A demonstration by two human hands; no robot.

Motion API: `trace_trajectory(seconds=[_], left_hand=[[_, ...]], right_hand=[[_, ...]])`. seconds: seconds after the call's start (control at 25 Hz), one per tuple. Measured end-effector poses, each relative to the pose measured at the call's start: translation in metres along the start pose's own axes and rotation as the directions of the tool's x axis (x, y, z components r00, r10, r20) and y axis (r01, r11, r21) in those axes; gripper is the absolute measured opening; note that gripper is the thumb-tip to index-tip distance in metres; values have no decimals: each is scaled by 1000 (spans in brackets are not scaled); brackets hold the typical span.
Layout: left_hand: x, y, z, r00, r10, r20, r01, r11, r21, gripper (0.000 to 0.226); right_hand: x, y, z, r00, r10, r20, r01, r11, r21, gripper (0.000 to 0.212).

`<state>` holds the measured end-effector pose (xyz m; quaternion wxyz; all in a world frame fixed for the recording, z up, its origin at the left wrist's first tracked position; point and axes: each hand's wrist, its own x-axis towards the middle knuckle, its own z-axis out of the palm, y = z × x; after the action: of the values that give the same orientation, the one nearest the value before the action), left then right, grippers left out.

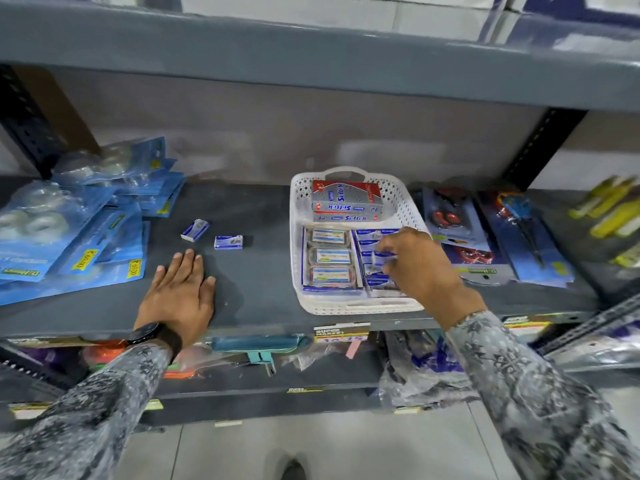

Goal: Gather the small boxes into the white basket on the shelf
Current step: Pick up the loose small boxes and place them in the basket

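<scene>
Two small blue-and-white boxes lie loose on the grey shelf: one (195, 230) tilted, the other (228, 242) just right of it. The white basket (298, 271) stands at the shelf's middle right and holds red-and-grey boxes (346, 202) at its back, clear cases (329, 261) at its left and several small blue boxes on its right. My right hand (419, 268) is over the basket's right side, fingers pinched on a small blue box (382, 259). My left hand (183, 292) lies flat on the shelf, palm down, just below the two loose boxes, touching neither.
Blue blister packs of tape (69, 230) are piled at the shelf's left. Packaged scissors (485, 233) lie right of the basket, with yellow items (613, 216) beyond. Another shelf board (311, 60) hangs close overhead. A lower shelf holds bags and packets (426, 372).
</scene>
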<state>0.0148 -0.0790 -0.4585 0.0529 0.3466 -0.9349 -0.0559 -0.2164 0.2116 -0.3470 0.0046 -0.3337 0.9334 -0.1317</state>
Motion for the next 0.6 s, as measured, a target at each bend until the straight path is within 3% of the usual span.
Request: trace_trajectory(seconds=[0.08, 0.16, 0.6], left_hand=[[1, 0, 1, 1000, 1, 4, -1, 1000, 10, 68], [1, 0, 2, 1000, -2, 7, 2, 1000, 7, 64], [1, -1, 1, 1000, 1, 7, -1, 1000, 15, 64]], right_hand=[[-3, 18, -2, 990, 114, 88, -104, 989, -109, 33], [-5, 22, 1, 985, 153, 78, -140, 979, -146, 33], [9, 11, 6, 982, 184, 41, -168, 954, -246, 29]])
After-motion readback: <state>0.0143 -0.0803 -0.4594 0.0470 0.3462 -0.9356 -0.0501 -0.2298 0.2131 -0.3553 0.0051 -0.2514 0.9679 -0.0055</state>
